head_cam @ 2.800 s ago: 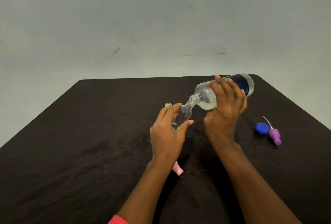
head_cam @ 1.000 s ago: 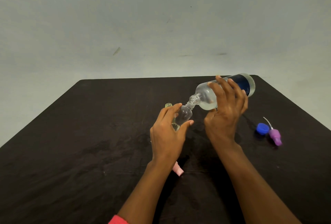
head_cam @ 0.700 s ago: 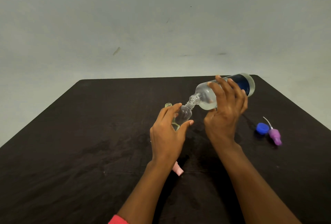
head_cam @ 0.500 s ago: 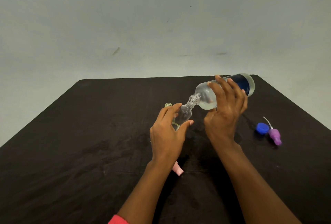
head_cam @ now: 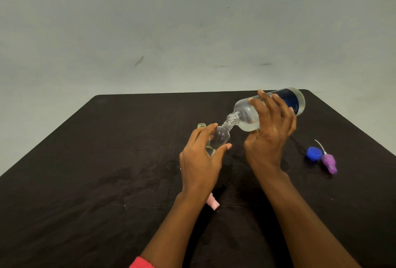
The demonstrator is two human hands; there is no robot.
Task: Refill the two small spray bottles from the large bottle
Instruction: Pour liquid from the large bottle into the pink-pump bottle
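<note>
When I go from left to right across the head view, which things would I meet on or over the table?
Left hand → right hand → blue cap → purple sprayer.

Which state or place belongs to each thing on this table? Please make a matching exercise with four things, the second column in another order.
Things:
1. large bottle
2. blue cap
3. small clear bottle
4. pink piece

States:
A. gripped by the left hand
B. lying beside the purple spray head
C. partly hidden under the left wrist
D. tilted, gripped by the right hand

Pairs: 1-D, 2-B, 3-A, 4-C
</note>
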